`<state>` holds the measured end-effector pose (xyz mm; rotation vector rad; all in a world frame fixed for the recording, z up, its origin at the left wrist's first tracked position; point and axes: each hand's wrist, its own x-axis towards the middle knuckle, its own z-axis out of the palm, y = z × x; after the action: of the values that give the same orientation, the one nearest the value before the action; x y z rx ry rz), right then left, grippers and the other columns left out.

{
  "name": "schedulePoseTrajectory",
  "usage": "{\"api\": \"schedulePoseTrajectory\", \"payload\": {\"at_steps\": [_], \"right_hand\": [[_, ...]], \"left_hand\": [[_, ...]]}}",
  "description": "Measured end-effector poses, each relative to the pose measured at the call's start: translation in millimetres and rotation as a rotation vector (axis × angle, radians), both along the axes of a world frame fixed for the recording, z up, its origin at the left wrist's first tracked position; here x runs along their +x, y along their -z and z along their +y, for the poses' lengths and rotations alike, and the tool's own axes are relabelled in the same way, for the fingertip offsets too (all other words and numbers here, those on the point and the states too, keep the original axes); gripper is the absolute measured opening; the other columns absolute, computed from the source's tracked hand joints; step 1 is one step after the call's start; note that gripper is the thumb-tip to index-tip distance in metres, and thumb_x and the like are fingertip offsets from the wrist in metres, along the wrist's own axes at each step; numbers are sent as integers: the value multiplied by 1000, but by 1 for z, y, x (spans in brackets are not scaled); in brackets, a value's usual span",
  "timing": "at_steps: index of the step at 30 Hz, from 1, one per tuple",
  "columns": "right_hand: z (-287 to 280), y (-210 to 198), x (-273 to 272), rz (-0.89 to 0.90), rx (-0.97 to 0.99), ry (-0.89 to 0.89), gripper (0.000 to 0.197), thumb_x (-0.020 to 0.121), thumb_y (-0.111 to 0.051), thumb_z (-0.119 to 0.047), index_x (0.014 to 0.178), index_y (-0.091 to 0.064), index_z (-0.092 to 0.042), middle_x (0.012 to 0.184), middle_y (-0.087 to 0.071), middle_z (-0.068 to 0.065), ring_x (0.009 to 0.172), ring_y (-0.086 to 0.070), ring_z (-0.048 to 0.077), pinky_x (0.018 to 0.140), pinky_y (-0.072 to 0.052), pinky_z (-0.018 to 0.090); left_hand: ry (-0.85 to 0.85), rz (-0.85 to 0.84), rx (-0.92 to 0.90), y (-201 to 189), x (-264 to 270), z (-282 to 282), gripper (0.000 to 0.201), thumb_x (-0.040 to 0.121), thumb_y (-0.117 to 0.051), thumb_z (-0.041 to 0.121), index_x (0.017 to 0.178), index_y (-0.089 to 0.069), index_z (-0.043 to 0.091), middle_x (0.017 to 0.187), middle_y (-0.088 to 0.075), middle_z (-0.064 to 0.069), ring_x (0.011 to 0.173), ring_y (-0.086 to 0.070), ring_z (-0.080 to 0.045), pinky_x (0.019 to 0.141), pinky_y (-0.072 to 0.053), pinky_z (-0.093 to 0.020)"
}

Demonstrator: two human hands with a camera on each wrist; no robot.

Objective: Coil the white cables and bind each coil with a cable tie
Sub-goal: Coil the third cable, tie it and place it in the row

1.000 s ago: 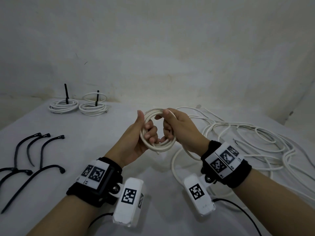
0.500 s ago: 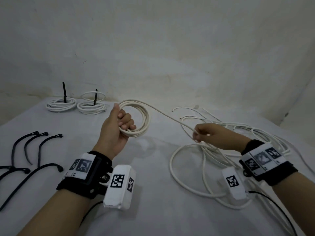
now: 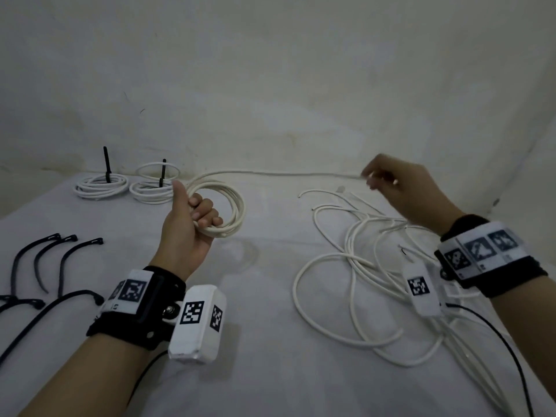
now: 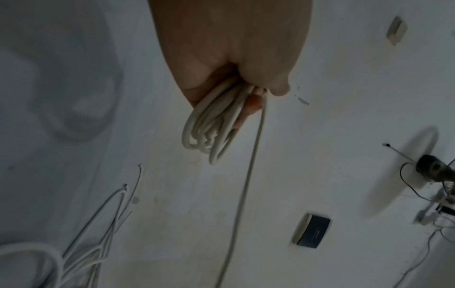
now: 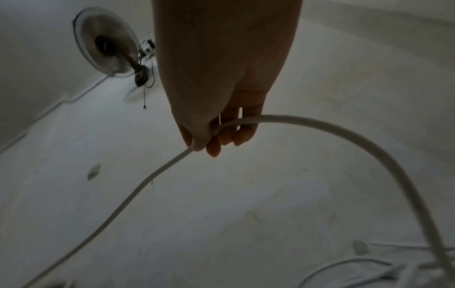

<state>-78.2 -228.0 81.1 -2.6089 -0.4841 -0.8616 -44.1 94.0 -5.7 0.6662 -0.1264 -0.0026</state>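
My left hand [image 3: 195, 218] grips a partly wound coil of white cable [image 3: 233, 206] above the table, thumb up; the left wrist view shows the coil's loops [image 4: 209, 126] bunched in the fingers. From the coil a straight run of the same cable [image 3: 285, 173] stretches right to my right hand [image 3: 388, 185], which is raised and pinches it; in the right wrist view the cable [image 5: 246, 119] passes between thumb and fingers. Loose white cables [image 3: 355, 266] lie tangled on the table below the right hand. Several black cable ties [image 3: 63, 260] lie at the left.
Two finished white coils [image 3: 100, 185] [image 3: 152, 188], each bound with an upright black tie, sit at the back left by the wall. The table [image 3: 270, 341] is covered in white cloth. A wall stands close behind and to the right.
My hands have drawn apart. The right hand slid right and up along the cable, pulling a long run taut, while the left hand kept hold of the coil and shifted slightly left.
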Motion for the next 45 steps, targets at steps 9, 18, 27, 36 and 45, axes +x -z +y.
{"api": "schedulePoseTrajectory", "payload": {"at_steps": [9,18,27,36,45], "right_hand": [[65,45,-41,337,-587,-323,19,92,-57,-16,95,-73,-26,93,-60,-5,76,-55,9,74,-36,26],[131,16,-42,130,-156,-563,16,87,-60,-3,95,-73,-9,82,-52,-15,70,-47,-11,70,-33,3],[107,21,-9,41,118,-248,14,86,-69,-23,76,-59,-18,65,-52,-13,62,-49,-1,59,-34,9],[12,28,0,419,-103,24,9,89,-63,-16,80,-62,-18,79,-65,-4,72,-58,9,68,-41,24],[17,1,-12,59,179,-62,8,97,-50,-12,90,-47,-16,90,-67,8,77,-65,12,74,-56,32]], "left_hand": [[-41,-8,128,-3,-6,-6,48,96,-22,57,69,-35,19,45,-28,8,36,-27,-6,42,-36,-17],[174,-278,670,1,-37,-40,54,90,-25,53,73,-49,8,56,-47,-7,49,-42,-18,49,-36,-23],[552,-201,258,-1,-35,-31,56,83,-35,65,66,-48,13,34,-29,7,25,-25,-3,37,-33,-18],[438,-227,190,-5,-26,-15,29,63,-81,31,65,-56,15,35,-28,10,25,-25,-1,35,-33,-15],[439,-212,140,4,-19,-17,35,59,-83,35,66,-55,16,33,-30,10,24,-28,-3,37,-35,-15]]}}
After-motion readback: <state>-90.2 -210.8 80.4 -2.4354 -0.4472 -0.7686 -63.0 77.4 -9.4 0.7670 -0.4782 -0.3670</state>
